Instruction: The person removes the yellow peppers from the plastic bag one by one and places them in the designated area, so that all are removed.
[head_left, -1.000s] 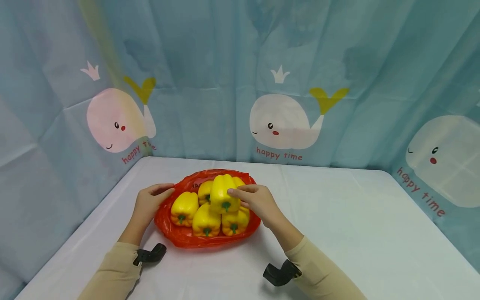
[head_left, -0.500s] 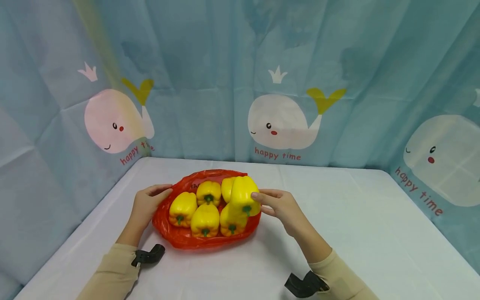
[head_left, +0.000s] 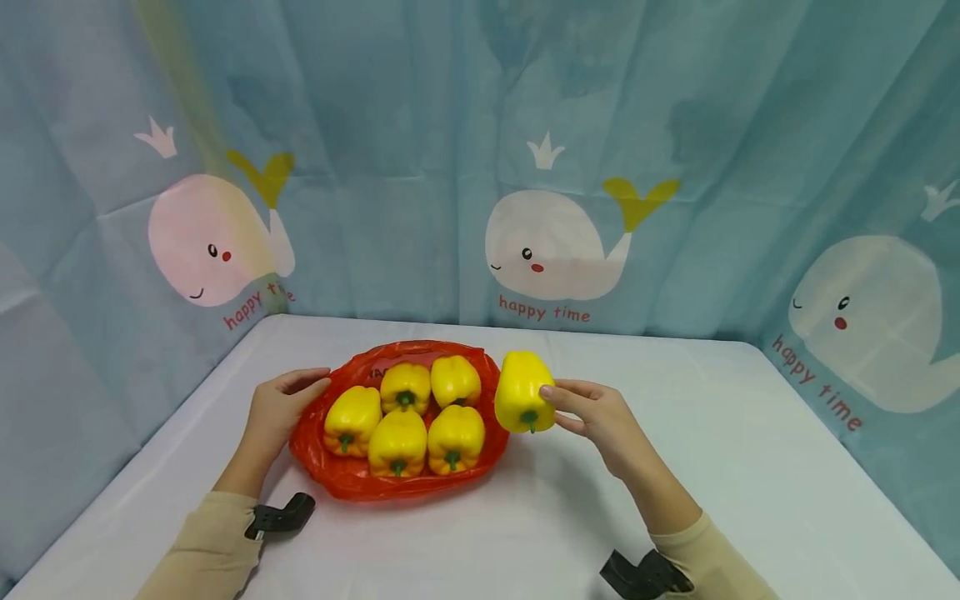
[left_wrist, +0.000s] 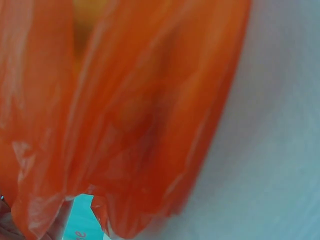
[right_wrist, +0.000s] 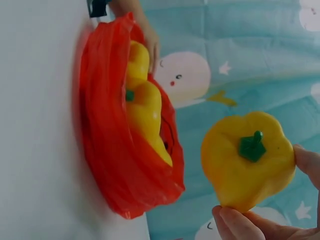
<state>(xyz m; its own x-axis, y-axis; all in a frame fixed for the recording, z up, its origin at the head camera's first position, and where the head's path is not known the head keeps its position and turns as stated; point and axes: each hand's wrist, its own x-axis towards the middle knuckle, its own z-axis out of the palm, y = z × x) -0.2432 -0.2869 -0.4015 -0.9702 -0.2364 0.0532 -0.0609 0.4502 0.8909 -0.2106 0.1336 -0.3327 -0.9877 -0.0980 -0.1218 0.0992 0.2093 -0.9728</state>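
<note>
A yellow bell pepper (head_left: pixel 521 390) with a green stem is pinched between the thumb and fingers of my right hand (head_left: pixel 603 421), held up just off the right side of a red plastic bag (head_left: pixel 360 487). The right wrist view shows this pepper (right_wrist: pixel 245 165) stem toward the camera, with fingertips at its side and below. Inside the opened bag sit several more yellow bell peppers (head_left: pixel 397 440). My left hand (head_left: pixel 272 417) pinches the bag's left rim. Red film (left_wrist: pixel 150 125) fills most of the left wrist view, hiding much of that hand.
The bag stands on a table with a white cloth (head_left: pixel 667 400). Behind and beside the table hangs a blue curtain (head_left: pixel 390 242) printed with whales. Black wrist cameras (head_left: pixel 281 515) sit on both sleeves.
My right hand has carried the pepper from over the bag's peppers out to the right, uncovering those behind it. The left hand keeps its place at the rim; the view has shifted slightly.
</note>
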